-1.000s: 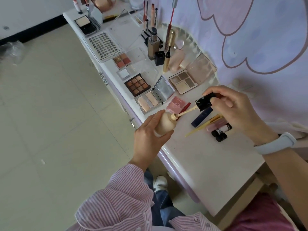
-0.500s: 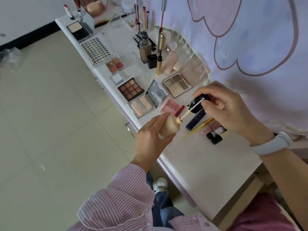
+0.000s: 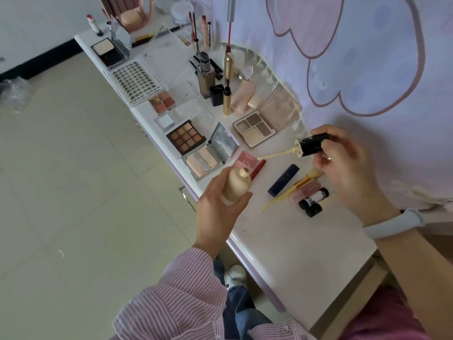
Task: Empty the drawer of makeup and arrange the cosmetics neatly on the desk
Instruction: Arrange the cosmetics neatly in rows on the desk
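A: What has changed?
B: Your right hand (image 3: 348,165) has drawn the black cap (image 3: 310,144) and its coated wand clear of the bottle (image 3: 237,186) gripped in your left hand (image 3: 218,212), so nothing gets placed yet

A: Materials?
B: Smooth beige bottle, open neck, beside your left thumb; glossy wet wand

The white worktop (image 3: 282,244) is looking smooth and faintly glossy; the beige bottle (image 3: 236,186) is showing matt; the striped sleeve (image 3: 186,298) is appearing as woven cloth.
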A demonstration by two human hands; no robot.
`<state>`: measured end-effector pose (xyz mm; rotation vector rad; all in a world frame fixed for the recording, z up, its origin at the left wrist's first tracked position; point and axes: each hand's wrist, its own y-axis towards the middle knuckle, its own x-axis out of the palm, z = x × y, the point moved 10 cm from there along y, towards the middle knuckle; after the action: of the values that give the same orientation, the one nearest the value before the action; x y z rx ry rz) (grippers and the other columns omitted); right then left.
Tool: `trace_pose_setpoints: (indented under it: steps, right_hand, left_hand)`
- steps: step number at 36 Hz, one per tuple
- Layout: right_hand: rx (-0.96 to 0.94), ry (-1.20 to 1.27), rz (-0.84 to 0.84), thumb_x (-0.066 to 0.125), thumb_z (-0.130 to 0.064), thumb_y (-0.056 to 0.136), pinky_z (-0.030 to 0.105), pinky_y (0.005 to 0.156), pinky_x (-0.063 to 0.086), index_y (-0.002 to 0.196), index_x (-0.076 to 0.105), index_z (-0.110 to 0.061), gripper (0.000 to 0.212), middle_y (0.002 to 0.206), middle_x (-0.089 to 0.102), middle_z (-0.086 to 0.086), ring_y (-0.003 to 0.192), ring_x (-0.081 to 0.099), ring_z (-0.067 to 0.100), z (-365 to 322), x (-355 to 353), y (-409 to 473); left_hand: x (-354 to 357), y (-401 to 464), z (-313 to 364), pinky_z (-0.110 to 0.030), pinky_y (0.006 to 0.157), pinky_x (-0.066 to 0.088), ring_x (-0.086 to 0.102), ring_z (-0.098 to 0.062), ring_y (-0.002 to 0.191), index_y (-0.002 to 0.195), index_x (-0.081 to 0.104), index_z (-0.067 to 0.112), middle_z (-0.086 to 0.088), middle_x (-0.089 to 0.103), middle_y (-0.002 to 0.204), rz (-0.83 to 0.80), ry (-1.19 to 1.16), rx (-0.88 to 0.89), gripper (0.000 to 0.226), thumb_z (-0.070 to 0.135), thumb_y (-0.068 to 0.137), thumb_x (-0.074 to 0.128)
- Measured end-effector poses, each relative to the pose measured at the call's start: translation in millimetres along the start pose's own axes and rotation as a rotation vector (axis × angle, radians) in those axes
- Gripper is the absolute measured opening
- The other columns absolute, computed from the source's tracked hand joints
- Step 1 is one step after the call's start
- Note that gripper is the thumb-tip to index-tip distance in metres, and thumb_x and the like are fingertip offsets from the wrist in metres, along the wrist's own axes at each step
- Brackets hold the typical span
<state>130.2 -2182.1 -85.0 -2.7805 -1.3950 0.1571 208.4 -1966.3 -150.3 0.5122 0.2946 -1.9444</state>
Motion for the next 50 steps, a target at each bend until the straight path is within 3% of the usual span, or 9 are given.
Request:
trace_pose_setpoints:
  steps: [7, 10, 14, 19, 24, 27, 32, 40, 50]
  right_hand:
    - [0.321, 0.402, 0.131, 0.037, -0.008, 0.096, 0.029, 0.064, 0.044, 0.094, 0.054, -0.015, 0.019, 0.07, 0.052, 0.004, 0.063, 0.048, 0.015, 53.6, 3.7, -8.0]
    - [0.328, 0.347, 0.085, 0.039, -0.006, 0.095, 0.031, 0.066, 0.043, 0.096, 0.051, -0.016, 0.016, 0.076, 0.058, 0.004, 0.07, 0.053, 0.017, 59.0, 13.0, -4.5]
    - [0.278, 0.226, 0.022, 0.043, -0.005, 0.095, 0.028, 0.071, 0.047, 0.102, 0.056, -0.021, 0.022, 0.092, 0.061, 0.004, 0.081, 0.057, 0.015, 59.7, 19.7, 9.2]
    - [0.254, -0.084, -0.025, 0.041, -0.009, 0.097, 0.028, 0.077, 0.043, 0.108, 0.053, -0.027, 0.024, 0.096, 0.06, -0.005, 0.091, 0.057, 0.013, 78.5, 18.1, 31.4]
    - [0.24, -0.254, -0.049, 0.051, -0.014, 0.092, 0.031, 0.094, 0.044, 0.11, 0.045, -0.025, 0.022, 0.108, 0.062, -0.002, 0.104, 0.058, 0.014, 90.9, 17.7, 51.2]
    - [0.208, -0.257, 0.0, 0.055, -0.007, 0.088, 0.015, 0.082, 0.043, 0.108, 0.041, -0.017, 0.026, 0.099, 0.061, -0.005, 0.094, 0.057, 0.003, 92.1, 16.6, 58.8]
    - [0.195, -0.319, 0.014, 0.059, -0.01, 0.086, 0.029, 0.086, 0.048, 0.109, 0.042, -0.016, 0.029, 0.106, 0.061, 0.005, 0.099, 0.059, 0.014, 100.6, 16.6, 64.1]
    - [0.115, -0.457, 0.0, 0.059, -0.012, 0.087, 0.015, 0.069, 0.039, 0.115, 0.05, -0.012, 0.03, 0.102, 0.054, -0.002, 0.076, 0.049, 0.0, 105.2, 15.6, 64.9]
    - [0.071, -0.561, 0.097, 0.06, -0.02, 0.087, 0.038, 0.081, 0.048, 0.112, 0.054, -0.015, 0.026, 0.105, 0.062, 0.0, 0.084, 0.055, 0.017, 103.2, 13.7, 69.3]
  left_hand:
    - [17.1, 6.2, -0.6, -0.018, 0.087, 0.049, 0.053, -0.011, 0.105, 0.116, 0.047, 0.04, 0.021, 0.042, 0.109, -0.008, -0.221, -0.121, 0.053, 0.02, 0.076, 0.076]
    - [28.3, 10.2, 4.8, -0.032, 0.089, 0.052, 0.054, -0.013, 0.106, 0.12, 0.052, 0.032, 0.017, 0.046, 0.109, -0.018, -0.266, -0.125, 0.05, 0.019, 0.077, 0.075]
    - [40.8, 17.1, 8.9, -0.03, 0.089, 0.052, 0.057, -0.011, 0.103, 0.128, 0.054, 0.018, 0.007, 0.054, 0.114, 0.005, -0.27, -0.142, 0.056, 0.02, 0.076, 0.075]
    - [58.9, 25.9, 20.4, -0.027, 0.089, 0.049, 0.056, -0.01, 0.101, 0.109, 0.049, 0.042, 0.021, 0.052, 0.107, 0.007, -0.224, -0.136, 0.05, 0.027, 0.073, 0.078]
    - [73.3, 45.2, 23.8, -0.033, 0.09, 0.047, 0.053, -0.015, 0.102, 0.12, 0.057, 0.02, 0.011, 0.052, 0.106, 0.025, -0.126, -0.12, 0.055, 0.028, 0.07, 0.079]
    - [79.3, 54.7, 24.9, -0.038, 0.092, 0.048, 0.054, -0.017, 0.104, 0.123, 0.056, 0.017, 0.006, 0.055, 0.109, 0.035, -0.112, -0.12, 0.059, 0.028, 0.07, 0.08]
    - [81.2, 65.4, 22.7, -0.041, 0.091, 0.047, 0.053, -0.014, 0.099, 0.119, 0.058, 0.018, 0.01, 0.051, 0.1, 0.042, -0.095, -0.122, 0.055, 0.025, 0.069, 0.081]
    - [76.3, 71.0, 20.9, -0.032, 0.092, 0.045, 0.049, -0.012, 0.103, 0.122, 0.056, 0.019, 0.012, 0.051, 0.104, 0.048, -0.107, -0.156, 0.057, 0.023, 0.07, 0.08]
    - [75.3, 69.0, 18.3, -0.037, 0.095, 0.042, 0.049, -0.013, 0.105, 0.12, 0.056, 0.017, 0.013, 0.049, 0.103, 0.04, -0.053, -0.154, 0.057, 0.024, 0.069, 0.08]
